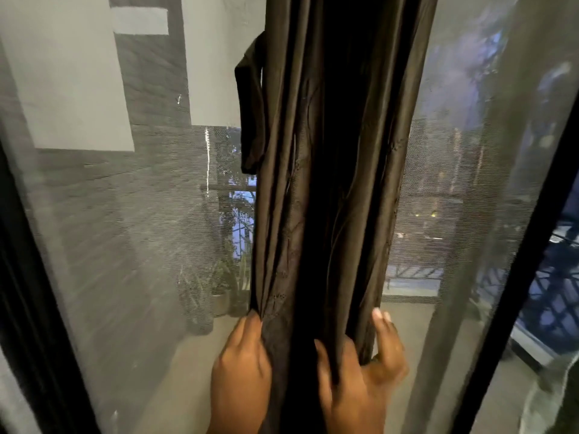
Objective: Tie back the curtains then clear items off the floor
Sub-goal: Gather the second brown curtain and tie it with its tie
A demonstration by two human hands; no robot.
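while both hands bunch the dark curtain (326,189), left hand (242,368) and right hand (360,377) fingers curled around its folds, the tie-back loop (250,111) at 11 o'clock hangs unreached; folds may slip.

This is a home, at a glazed door that opens onto a balcony. A dark brown curtain (329,183) hangs gathered in front of a fine mesh screen (125,230). Beyond it are potted plants (219,286) on a balcony floor (194,355), a brick wall (150,89) and a railing (416,277).
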